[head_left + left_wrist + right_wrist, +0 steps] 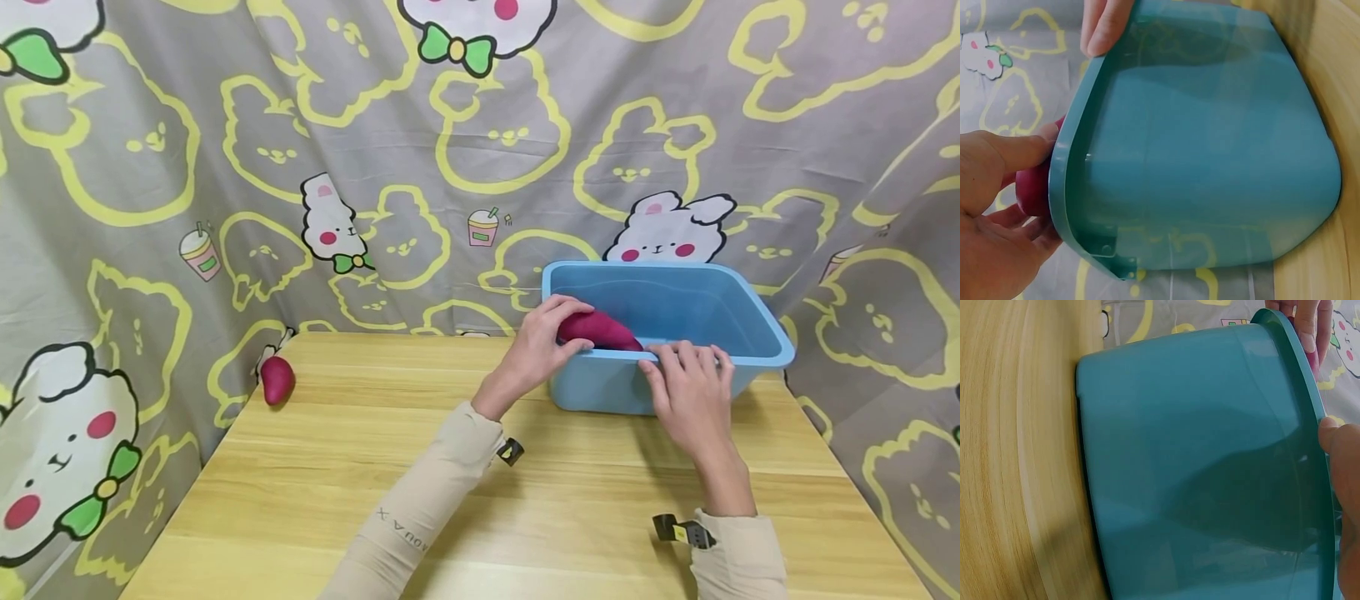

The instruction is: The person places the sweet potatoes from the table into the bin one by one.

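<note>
Here, the bin (603, 387) partly hides the sweet potato (600, 330), curtain (405, 158) behind.

The left arm (420, 508), sleeved to the wrist, reaches in from the near side and slants toward the far right. Its bare left hand (534, 343) grips with bent fingers on the far side and the thumb on the near side. The right arm (738, 554), also sleeved, comes from the near right, its wrist (726, 487) bare. The right hand (693, 396) grips with its fingers bent, back upward, thumb to the left.
</note>
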Motion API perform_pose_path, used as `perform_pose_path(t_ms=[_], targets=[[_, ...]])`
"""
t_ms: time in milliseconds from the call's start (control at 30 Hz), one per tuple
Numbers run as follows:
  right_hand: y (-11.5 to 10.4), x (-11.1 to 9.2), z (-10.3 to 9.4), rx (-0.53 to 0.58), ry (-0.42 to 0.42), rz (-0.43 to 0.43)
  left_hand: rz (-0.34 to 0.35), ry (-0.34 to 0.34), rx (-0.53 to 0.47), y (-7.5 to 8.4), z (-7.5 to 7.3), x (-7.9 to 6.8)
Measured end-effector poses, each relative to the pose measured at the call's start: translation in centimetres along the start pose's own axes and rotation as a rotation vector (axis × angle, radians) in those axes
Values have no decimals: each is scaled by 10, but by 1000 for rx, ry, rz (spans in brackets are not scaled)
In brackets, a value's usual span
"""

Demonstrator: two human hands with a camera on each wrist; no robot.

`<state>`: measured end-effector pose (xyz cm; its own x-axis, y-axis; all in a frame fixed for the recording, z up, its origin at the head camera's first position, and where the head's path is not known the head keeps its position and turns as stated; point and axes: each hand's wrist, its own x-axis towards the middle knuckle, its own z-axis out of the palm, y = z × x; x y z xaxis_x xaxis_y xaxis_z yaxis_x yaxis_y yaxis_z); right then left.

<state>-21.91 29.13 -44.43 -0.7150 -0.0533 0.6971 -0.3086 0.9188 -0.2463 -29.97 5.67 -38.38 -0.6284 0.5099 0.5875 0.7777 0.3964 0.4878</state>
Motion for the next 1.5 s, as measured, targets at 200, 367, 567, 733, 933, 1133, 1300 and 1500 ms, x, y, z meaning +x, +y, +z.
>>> perform_pose_path(t_ms=[200, 367, 567, 733, 933, 1133, 1300, 1500], targets=[[-2, 0, 1, 1, -10, 6, -1, -32, 19, 2, 2, 1], [-2, 0, 1, -1, -14, 8, 7, -42, 21, 2, 4, 1], [-3, 0, -2, 2, -20, 15, 9, -40, -14, 3, 4, 1], [-4, 0, -4, 9, -27, 22, -11, -23, -55, 1, 0, -4], [-3, -1, -4, 17, -23, 24, -13, 7, -73, -5, -8, -13], [-3, -1, -4, 13, -12, 19, -2, 28, -61, -11, -17, -23], [-4, -1, -5, 13, -9, 15, 0, 57, -48, -18, -25, -32], [-3, -1, -3, 16, 0, 7, 4, 106, -15, -30, -35, -43]])
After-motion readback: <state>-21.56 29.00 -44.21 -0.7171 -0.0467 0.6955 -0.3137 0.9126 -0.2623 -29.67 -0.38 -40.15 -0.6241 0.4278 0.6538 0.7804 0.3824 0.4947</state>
